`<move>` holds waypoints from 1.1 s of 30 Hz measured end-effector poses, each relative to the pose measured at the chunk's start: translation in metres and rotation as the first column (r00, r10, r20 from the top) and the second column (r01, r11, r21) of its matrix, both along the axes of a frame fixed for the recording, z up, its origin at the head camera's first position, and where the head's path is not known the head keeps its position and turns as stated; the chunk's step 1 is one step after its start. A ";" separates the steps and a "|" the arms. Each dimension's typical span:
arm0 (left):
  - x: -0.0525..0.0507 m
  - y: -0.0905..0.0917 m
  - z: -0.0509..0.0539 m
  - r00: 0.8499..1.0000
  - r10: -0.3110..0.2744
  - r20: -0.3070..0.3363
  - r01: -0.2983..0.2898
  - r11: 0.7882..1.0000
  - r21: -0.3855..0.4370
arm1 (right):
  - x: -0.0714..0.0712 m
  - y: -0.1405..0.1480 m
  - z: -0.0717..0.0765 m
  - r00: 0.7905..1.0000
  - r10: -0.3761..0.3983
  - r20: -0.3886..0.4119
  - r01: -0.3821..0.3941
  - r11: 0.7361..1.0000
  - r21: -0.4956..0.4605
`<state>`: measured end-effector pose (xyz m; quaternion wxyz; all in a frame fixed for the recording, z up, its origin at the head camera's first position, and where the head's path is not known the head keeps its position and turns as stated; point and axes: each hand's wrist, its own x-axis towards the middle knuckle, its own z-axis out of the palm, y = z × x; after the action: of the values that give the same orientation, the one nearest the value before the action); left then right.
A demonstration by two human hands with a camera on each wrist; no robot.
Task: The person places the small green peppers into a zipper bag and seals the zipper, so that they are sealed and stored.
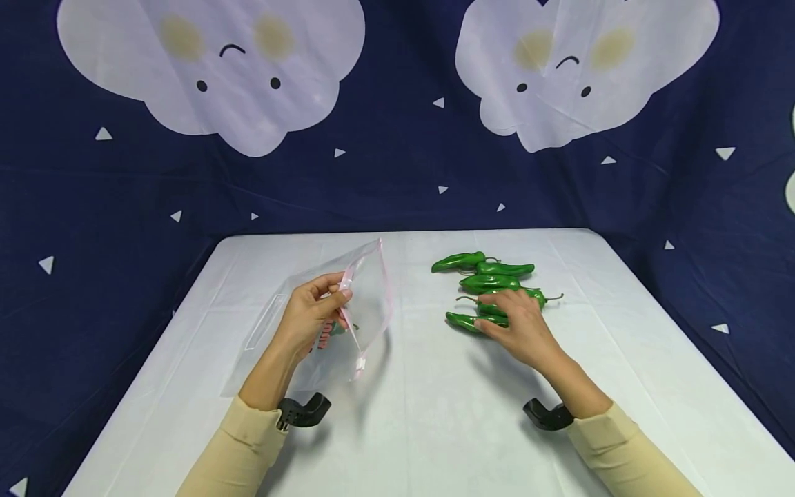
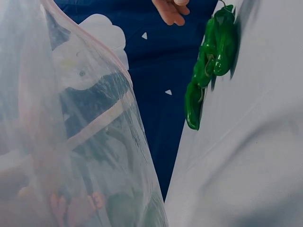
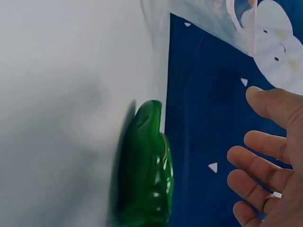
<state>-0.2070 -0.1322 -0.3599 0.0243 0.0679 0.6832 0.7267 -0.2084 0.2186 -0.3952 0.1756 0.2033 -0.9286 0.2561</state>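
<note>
A clear plastic bag (image 1: 366, 297) with a pink-edged opening is held up by my left hand (image 1: 310, 310), thumb and fingers pinching its rim. Something green shows through the plastic below that hand. The bag (image 2: 94, 156) fills the left of the left wrist view. Several green peppers (image 1: 491, 281) lie grouped on the white table. Over the nearest ones hovers my right hand (image 1: 522, 328), fingers spread and slightly bent. In the right wrist view this hand (image 3: 270, 161) has nothing between thumb and fingers, with a pepper (image 3: 144, 165) beside it.
The white table (image 1: 410, 428) reaches back to a dark blue curtain (image 1: 397, 186) printed with clouds and small triangles. A dark band with a small device (image 1: 304, 411) is strapped on the left wrist, and another (image 1: 546, 415) on the right.
</note>
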 end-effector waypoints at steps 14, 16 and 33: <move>0.000 0.001 0.002 1.000 0.001 -0.001 -0.001 1.000 0.009 | 0.003 0.031 -0.016 0.991 -0.081 0.111 0.081 0.997 -0.001; 0.000 0.001 0.001 1.000 -0.001 -0.002 0.001 1.000 0.008 | 0.002 0.035 -0.019 0.987 -0.096 0.127 0.096 0.995 0.004; 0.001 -0.001 0.001 1.000 0.007 0.012 -0.007 1.000 -0.013 | -0.005 0.040 -0.036 0.983 -0.115 0.142 0.112 0.993 0.026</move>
<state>-0.2060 -0.1331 -0.3584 0.0265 0.0610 0.6880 0.7227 -0.2133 0.2581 -0.4308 0.1210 0.1328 -0.9511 0.2511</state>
